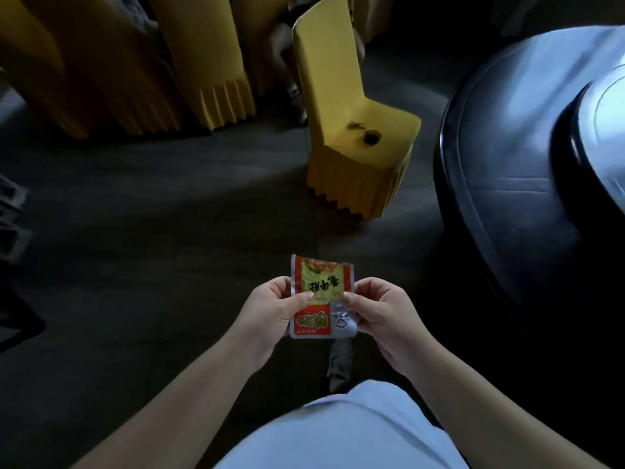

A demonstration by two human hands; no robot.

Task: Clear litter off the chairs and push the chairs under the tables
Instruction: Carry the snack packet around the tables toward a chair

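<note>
Round table, dark cloth, fills right side. Stacked yellow-covered chairs stand upper left. Single yellow chair stands apart on dark floor, just beside table, not under it; small dark bit of litter lies on seat. Person in pale shirt holds wrapper at waist height, well short of chair. Left hand pinches wrapper's left edge, thumb on front; right hand pinches right edge.
</note>
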